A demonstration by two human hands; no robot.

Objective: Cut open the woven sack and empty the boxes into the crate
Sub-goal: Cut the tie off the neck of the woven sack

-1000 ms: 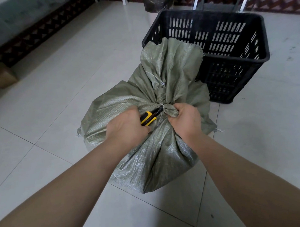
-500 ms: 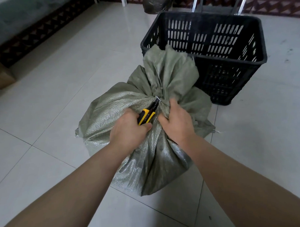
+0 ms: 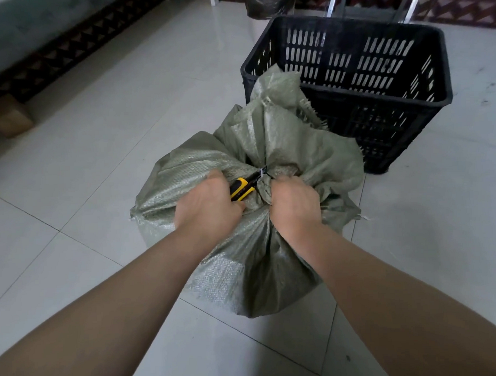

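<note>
A bulging grey-green woven sack (image 3: 243, 261) stands on the tiled floor, its neck gathered and bound by a thin white tie (image 3: 261, 174). My left hand (image 3: 206, 207) grips a yellow-and-black utility knife (image 3: 242, 188) whose tip sits at the tie. My right hand (image 3: 294, 206) clutches the bunched neck just below the tie. The sack's loose top flops toward the black slotted crate (image 3: 345, 27) behind it. The boxes are hidden inside the sack.
A dark bag (image 3: 267, 3) and metal legs (image 3: 334, 2) stand beyond the crate. A low dark ledge with a wooden block (image 3: 9, 117) runs along the left. Open pale floor tiles (image 3: 98, 122) lie to the left and right of the sack.
My right hand shifted its grip on the neck, opening and closing on it again. The knife tip has stayed at the tie, and the sack's top has sagged lower toward the crate.
</note>
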